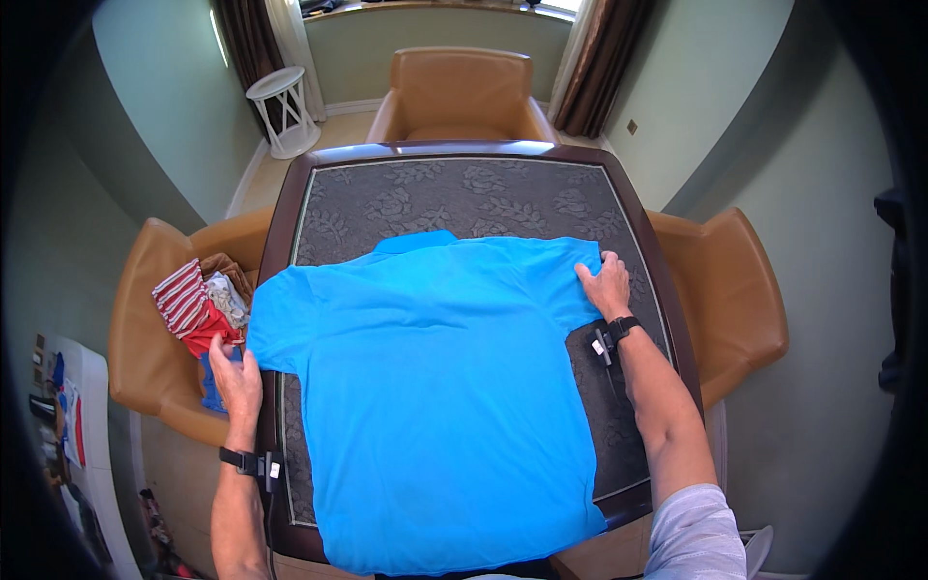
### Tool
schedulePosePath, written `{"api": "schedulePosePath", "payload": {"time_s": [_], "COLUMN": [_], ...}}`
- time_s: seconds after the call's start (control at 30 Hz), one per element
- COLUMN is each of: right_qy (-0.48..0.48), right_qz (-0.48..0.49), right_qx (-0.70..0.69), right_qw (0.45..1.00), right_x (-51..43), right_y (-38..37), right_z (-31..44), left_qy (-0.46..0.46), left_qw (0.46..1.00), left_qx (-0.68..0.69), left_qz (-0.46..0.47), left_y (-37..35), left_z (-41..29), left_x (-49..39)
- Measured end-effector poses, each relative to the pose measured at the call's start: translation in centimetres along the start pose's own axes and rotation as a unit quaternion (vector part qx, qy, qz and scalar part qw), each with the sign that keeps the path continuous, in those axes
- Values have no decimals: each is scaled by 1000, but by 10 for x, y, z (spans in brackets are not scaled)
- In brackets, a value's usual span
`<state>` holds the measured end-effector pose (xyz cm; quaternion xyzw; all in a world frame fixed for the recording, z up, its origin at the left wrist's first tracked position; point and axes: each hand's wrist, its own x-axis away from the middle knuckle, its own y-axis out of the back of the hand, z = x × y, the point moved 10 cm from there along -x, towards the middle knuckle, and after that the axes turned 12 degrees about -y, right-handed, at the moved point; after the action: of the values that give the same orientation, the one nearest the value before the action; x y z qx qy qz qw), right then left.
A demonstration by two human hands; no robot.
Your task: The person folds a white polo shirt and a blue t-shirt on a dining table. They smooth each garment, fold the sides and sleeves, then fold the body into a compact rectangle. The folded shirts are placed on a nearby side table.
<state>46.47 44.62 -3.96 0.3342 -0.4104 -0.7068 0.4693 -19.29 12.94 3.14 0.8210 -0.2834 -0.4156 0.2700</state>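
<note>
A bright blue short-sleeved shirt (pixel 442 391) lies spread out on the table, its collar (pixel 415 242) at the far side. Its lower hem reaches over the table's near edge. My left hand (pixel 238 377) is at the outer end of the left sleeve (pixel 279 319), with thumb and fingers apart and nothing visibly gripped. At the opposite sleeve (pixel 562 279), my right hand (pixel 607 284) rests against the cuff. Its thumb lies over the fabric and its fingers are spread past the edge. Small creases cross the upper part of the shirt.
The dark wood table (pixel 279 217) has a floral-patterned inset top. Tan leather armchairs stand at the left (pixel 138 348), far side (pixel 460 94) and right (pixel 739 297). Folded clothes (pixel 181 297) lie on the left chair. A white side table (pixel 279 83) stands by the curtain. Wrist straps carry cabled devices.
</note>
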Motion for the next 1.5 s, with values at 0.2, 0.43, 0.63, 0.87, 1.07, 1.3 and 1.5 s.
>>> {"api": "schedulePosePath", "payload": {"time_s": [0.2,0.43,0.63,0.87,1.07,1.3,1.5], "right_qy": [218,296,242,300,311,303,161], "right_qz": [-45,127,248,133,28,40,102], "right_qx": [-45,-173,-84,-153,-192,-93,70], "right_qw": [974,931,934,932,930,948,979], "right_x": [15,32,44,32,17,-23,-55], "right_y": [5,-56,-106,-62,-63,-73,-43], "right_z": [83,216,258,275,275,190,82], "left_qy": [-329,-285,-211,-311,-307,-347,-405], "left_qw": [938,934,925,933,950,928,894], "left_qx": [7,28,10,38,-33,-46,-24], "left_qz": [108,215,317,174,51,127,189], "left_y": [-83,-210,-245,-221,-232,-225,-209], "left_z": [-128,-168,-155,-200,-209,-179,-198], "left_x": [-56,-88,-81,-107,-127,-83,-39]}}
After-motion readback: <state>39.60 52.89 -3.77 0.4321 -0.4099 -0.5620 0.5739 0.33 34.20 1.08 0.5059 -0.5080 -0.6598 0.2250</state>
